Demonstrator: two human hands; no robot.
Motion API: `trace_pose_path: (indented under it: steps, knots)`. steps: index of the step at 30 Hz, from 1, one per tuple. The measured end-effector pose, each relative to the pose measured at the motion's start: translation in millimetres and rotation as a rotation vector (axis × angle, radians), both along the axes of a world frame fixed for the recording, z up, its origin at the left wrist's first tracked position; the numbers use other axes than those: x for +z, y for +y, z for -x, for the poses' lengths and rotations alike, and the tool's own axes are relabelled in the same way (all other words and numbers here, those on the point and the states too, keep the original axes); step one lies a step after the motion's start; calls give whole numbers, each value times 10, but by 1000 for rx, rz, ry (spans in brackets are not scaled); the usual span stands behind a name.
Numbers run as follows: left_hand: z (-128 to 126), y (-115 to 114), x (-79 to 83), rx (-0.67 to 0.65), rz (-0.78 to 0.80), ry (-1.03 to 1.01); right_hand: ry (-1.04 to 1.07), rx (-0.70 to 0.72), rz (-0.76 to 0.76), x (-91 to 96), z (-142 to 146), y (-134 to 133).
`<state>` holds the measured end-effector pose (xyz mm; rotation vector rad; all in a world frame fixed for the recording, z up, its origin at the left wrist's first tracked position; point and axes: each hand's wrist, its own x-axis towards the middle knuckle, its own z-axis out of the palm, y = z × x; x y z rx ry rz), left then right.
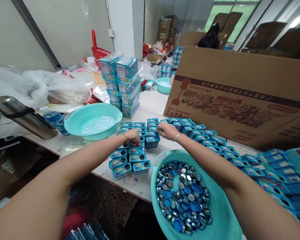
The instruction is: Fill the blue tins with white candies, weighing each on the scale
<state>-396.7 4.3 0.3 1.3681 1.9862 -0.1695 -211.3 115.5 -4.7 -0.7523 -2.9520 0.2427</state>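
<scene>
Rows of small blue boxes (130, 156) with round holes lie on the white table (150, 103). My left hand (133, 136) is curled, fingertips pressed down on boxes in the middle rows. My right hand (166, 130) is also curled, fingers closed on a blue box (152, 130) at the stack in the back rows. What the left fingers pinch is hidden. A teal basin (215, 213) full of blue and silver round caps sits in front of me, under my right forearm.
A second teal basin (75, 125) holds small white pieces at the left. A wrapped stack of blue cartons (122, 83) stands behind. A large cardboard box (240, 96) lies on the right, a steel flask (22, 116) at the left. A person is far back.
</scene>
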Motion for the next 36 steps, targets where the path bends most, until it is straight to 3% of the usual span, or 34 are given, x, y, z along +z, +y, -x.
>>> trace_pose_path:
  steps: [6, 17, 23, 29, 36]
  knots:
    - [-21, 103, -31, -50, 36, 41, -276, 175, -167, -131, 72, 51]
    - [28, 198, -41, -199, 52, 191, -320, 224, -126, -164, 17, 91]
    - [30, 181, -71, -214, 10, 236, -272, 100, 57, -114, 47, 198]
    - [3, 159, -61, -179, 15, 207, -290, -187, 114, 1, 266, 337]
    - [-6, 138, -58, -175, -10, 205, -440, -193, 127, 28, 435, 297]
